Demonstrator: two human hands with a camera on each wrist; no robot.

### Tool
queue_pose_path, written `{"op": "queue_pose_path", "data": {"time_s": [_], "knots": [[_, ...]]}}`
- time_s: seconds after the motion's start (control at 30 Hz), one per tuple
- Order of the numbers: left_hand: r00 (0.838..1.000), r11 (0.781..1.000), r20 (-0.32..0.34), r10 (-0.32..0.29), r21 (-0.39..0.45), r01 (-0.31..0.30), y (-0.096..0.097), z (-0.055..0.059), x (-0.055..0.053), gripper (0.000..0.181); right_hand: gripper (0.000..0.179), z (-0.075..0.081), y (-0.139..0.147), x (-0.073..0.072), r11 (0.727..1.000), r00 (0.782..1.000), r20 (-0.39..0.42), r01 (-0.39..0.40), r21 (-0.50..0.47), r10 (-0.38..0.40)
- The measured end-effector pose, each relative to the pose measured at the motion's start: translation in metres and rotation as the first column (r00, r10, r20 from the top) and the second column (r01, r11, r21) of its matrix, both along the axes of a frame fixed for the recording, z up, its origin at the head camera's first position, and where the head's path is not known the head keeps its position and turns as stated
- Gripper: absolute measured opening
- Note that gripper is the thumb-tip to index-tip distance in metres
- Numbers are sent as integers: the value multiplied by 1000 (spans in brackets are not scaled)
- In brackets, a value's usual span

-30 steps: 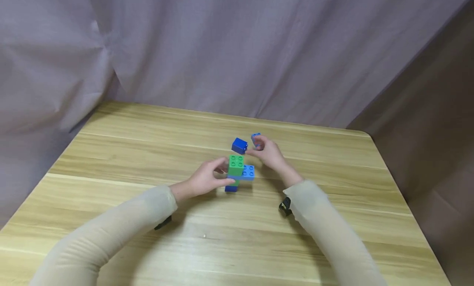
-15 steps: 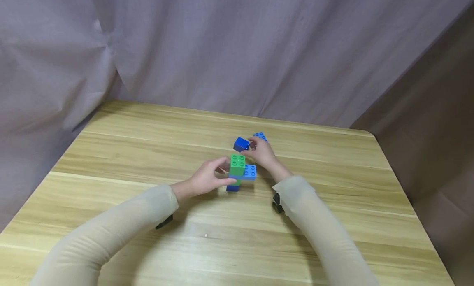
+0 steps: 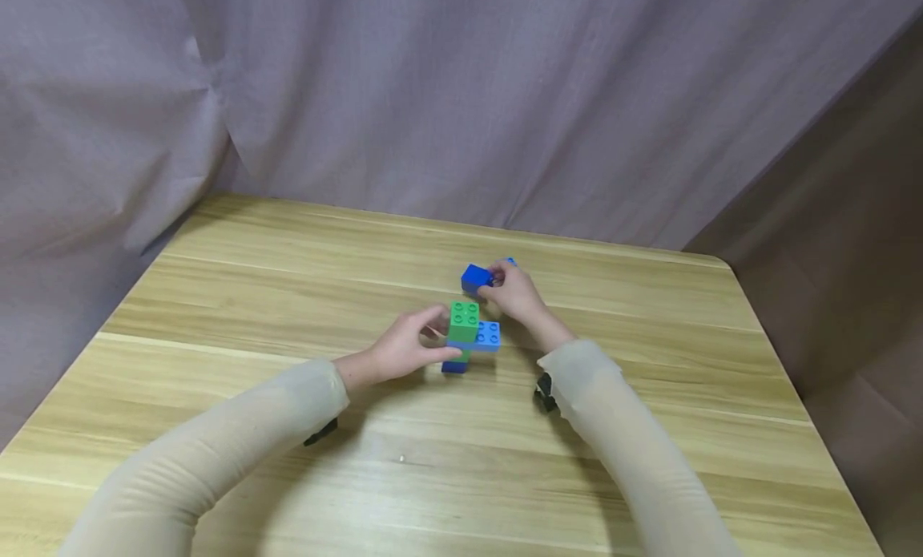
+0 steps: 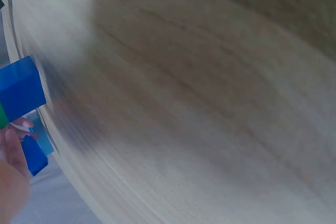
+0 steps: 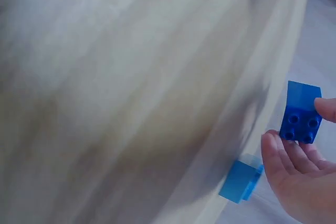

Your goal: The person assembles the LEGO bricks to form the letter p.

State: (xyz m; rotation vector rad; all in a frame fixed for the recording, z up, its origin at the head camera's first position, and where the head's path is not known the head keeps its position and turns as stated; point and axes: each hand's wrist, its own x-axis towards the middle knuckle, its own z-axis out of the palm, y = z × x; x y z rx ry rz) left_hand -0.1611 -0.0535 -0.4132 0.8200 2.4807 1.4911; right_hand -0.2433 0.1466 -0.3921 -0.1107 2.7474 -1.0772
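My left hand (image 3: 400, 347) grips the side of an upright stack of toy building bricks between thumb and fingers. A green brick (image 3: 463, 324) tops it, over a longer light blue brick (image 3: 489, 336) that juts right. Below come another green brick and a dark blue brick (image 3: 454, 367) at the bottom, whose side also shows in the left wrist view. Behind the stack, my right hand (image 3: 521, 296) pinches a loose dark blue brick (image 3: 474, 279). In the right wrist view this brick's studs face the fingers. A light blue brick (image 5: 239, 181) lies just beyond, mostly hidden by the hand in the head view.
The wooden table (image 3: 288, 260) extends around both hands. Grey curtain (image 3: 433, 100) hangs behind its far edge and along the right side. A tiny pale speck (image 3: 402, 458) lies on the wood in front. Dark wrist devices (image 3: 546, 393) sit under the cuffs.
My right hand has gone from beside the light blue brick to the loose dark blue brick and now pinches it, shifting it slightly. My left hand keeps holding the stack in place.
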Motion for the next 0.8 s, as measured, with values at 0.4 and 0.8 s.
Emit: {"op": "queue_pose_path", "data": {"time_s": [0.4,0.8], "knots": [[1000,1000,-8,-4,-4,4,0,2,-1,35,45,15,16,7,984,999,-41,5,-175,-12],[1000,1000,6,-3,-10,3,3,1,-5,36,40,32,31,21,972,997,-56,-70,-224,59]]}}
